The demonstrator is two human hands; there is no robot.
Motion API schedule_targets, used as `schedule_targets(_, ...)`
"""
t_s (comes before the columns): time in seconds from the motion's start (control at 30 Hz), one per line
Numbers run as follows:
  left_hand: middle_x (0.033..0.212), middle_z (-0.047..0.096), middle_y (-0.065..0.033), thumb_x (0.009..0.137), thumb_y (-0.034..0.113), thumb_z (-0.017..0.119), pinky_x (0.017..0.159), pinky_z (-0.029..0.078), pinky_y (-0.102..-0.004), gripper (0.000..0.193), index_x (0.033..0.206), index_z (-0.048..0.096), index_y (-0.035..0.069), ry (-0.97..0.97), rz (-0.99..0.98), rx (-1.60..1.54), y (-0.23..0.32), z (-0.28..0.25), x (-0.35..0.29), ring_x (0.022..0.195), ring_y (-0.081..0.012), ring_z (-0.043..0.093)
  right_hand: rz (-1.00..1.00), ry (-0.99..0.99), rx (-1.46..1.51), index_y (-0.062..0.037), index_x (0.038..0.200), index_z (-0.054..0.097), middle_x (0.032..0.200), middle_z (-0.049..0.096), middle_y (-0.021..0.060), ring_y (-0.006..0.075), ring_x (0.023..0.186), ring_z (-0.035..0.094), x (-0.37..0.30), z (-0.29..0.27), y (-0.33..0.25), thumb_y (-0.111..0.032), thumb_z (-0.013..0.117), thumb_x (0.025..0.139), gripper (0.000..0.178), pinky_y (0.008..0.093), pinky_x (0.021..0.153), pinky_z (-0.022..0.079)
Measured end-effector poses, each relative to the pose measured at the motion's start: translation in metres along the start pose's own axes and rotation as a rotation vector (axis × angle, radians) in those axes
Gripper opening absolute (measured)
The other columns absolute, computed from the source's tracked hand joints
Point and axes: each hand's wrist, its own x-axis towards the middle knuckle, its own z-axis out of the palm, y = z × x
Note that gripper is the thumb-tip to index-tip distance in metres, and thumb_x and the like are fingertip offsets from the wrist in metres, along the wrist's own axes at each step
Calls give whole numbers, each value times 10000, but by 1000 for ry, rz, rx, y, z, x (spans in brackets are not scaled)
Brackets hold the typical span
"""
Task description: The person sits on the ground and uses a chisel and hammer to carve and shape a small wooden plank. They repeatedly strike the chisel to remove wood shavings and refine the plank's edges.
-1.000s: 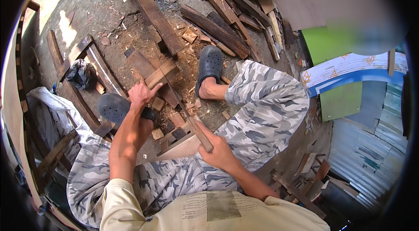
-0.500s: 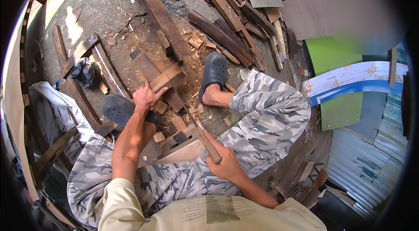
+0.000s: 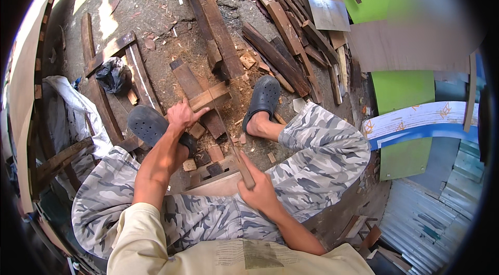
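Observation:
My right hand [image 3: 258, 189] is closed round the brown handle of a handsaw [image 3: 245, 172]. Its thin blade [image 3: 224, 125] runs away from me and lies across a short wooden strip [image 3: 217, 95], near that strip's right end. Fingers curled and thumb stretched along the wood, my left hand [image 3: 182, 116] grips the strip to the left of the blade. Beneath the strip, a darker brown board [image 3: 189, 80] lies aslant on the ground and supports it. Whether the teeth have entered the wood is too small to tell.
My feet in dark clogs [image 3: 264, 97] flank the work. Sawdust and offcuts [image 3: 196, 130] litter the ground. A thick beam [image 3: 213, 20] lies ahead, with stacked timber [image 3: 275, 56] to its right. A wooden frame [image 3: 141, 75] and white sack [image 3: 78, 108] are at left.
The whole view has shifted, so things sit slightly further right and lower. My right hand and the saw have moved a little forward along the cut; my left hand keeps its grip.

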Motion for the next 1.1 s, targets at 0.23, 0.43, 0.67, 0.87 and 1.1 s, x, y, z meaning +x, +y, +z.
schedule_targets(0.23, 926, 728, -264, 743, 964, 469, 782, 577, -479, 1207, 1259, 602, -119, -60, 18, -8, -8, 10, -1, 903, -387, 734, -100, 78, 26, -9, 1517, 446, 1320, 636, 292, 371, 1225, 646, 52, 32, 31, -37, 601, 818, 716, 376, 1013, 496)
schedule_targets(0.43, 925, 738, -255, 733, 979, 450, 791, 581, -460, 1178, 1161, 660, -98, -92, 3, -38, -9, 0, 8, 903, -364, 744, -103, -2, -21, -21, 1523, 448, 1367, 613, 280, 401, 1262, 617, 3, -8, -10, -34, 594, 815, 723, 412, 1053, 481)
schedule_targets(0.67, 941, 746, -246, 744, 980, 431, 805, 585, -454, 1141, 1085, 710, -73, -78, 10, -36, -16, 20, -5, 914, -365, 747, -129, 73, -71, -23, 1512, 458, 1266, 657, 296, 427, 1148, 669, 59, 34, 25, -71, 610, 825, 705, 421, 974, 523)
schedule_targets(0.87, 1012, 733, -262, 742, 975, 449, 840, 580, -449, 1148, 1132, 684, -79, -60, 3, -39, -6, 6, 0, 975, -379, 733, -97, 53, -87, -9, 1510, 459, 1252, 665, 299, 399, 1132, 688, 5, -1, -2, -41, 594, 816, 708, 406, 967, 530)
schedule_targets(1.1, 1066, 716, -262, 736, 964, 482, 851, 572, -454, 1153, 1165, 658, -91, -18, 0, -33, -7, 12, -7, 1010, -390, 718, -168, 91, -11, -12, 1512, 458, 1221, 676, 305, 402, 1050, 709, 40, 31, 40, -44, 612, 829, 701, 408, 916, 545)
